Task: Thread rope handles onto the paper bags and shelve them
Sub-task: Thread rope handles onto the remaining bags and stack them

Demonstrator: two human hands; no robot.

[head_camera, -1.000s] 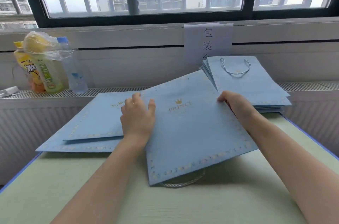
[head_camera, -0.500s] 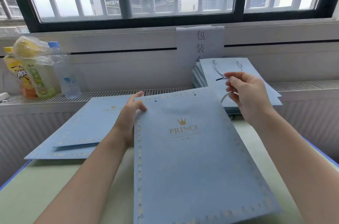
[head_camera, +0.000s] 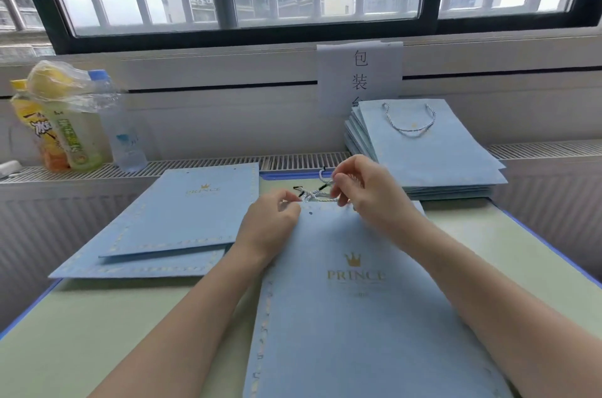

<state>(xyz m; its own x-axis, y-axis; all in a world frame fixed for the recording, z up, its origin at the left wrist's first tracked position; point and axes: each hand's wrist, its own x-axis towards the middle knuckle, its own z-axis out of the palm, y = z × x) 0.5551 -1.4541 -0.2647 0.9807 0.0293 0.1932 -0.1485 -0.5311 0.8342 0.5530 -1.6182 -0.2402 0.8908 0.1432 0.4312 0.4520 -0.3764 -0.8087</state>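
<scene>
Both hands work at the far edge of the bag (head_camera: 351, 300), which lies flat on the surface (head_camera: 97, 332) with its open top turned away from the person, likely so the punched holes sit right under the fingers. The left hand (head_camera: 270, 221) has its fingers curled in, pinching one end of the rope (head_camera: 317, 195) just above the bag's top edge; the right hand (head_camera: 368, 189) pinches the other part of the same rope between thumb and fingertips, just beside the left. Held between the two, the rope is bunched and looped, its dark tips sticking up, which suggests it is being untangled or straightened before a tip goes through a hole (head_camera: 310, 212) that shows just below the hands. Beyond the right hand, a stack (head_camera: 433, 156) of bags leans on the ledge, the top one already carrying a rope handle, so this looks like the finished pile. To the left of the left hand lie more flat bags (head_camera: 182, 218) with bare holes, apparently waiting. Far left of that hand, bottles (head_camera: 75, 124) stand on the ledge, out of the way.
</scene>
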